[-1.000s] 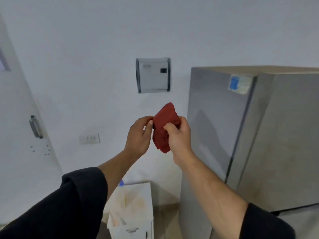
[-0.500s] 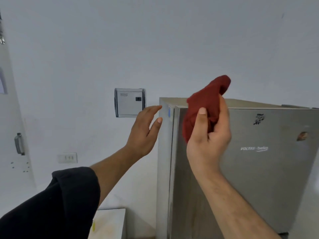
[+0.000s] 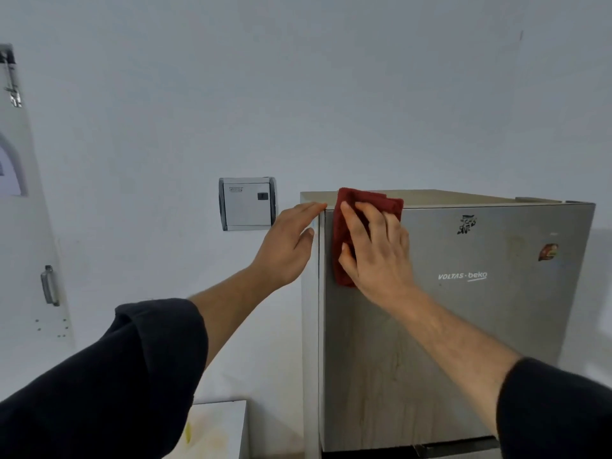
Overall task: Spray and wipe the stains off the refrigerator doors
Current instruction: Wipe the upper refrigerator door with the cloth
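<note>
1. Two hands are at the upper left corner of the refrigerator door (image 3: 463, 326), where the red cloth (image 3: 341, 240) lies flat against the steel.
2. That cloth is folded. Its long axis runs up and down along the door's left edge, and its upper end reaches the door's top edge.
3. Right hand (image 3: 377, 253): released rather than clenched, fingers straight and spread, pointing up and left. The palm and fingers press the cloth to the door, with the thumb on the cloth's left strip.
4. Left hand (image 3: 288, 246): also released, fingers straight and together, holding nothing. It lies against the refrigerator's left side, with the fingertips at the top corner just beside the cloth.
5. Both forearms are bare below dark sleeves.
6. Further right on the door are a black sticker (image 3: 466, 224), a red sticker (image 3: 548, 251) and the lettering "VOLTAS beko" (image 3: 462, 276).
7. Streaks mark the door's lower part.
8. On the white wall left of the refrigerator hangs a grey wall box (image 3: 247, 203).
9. At the far left is a white door with a metal handle (image 3: 49, 285).
</note>
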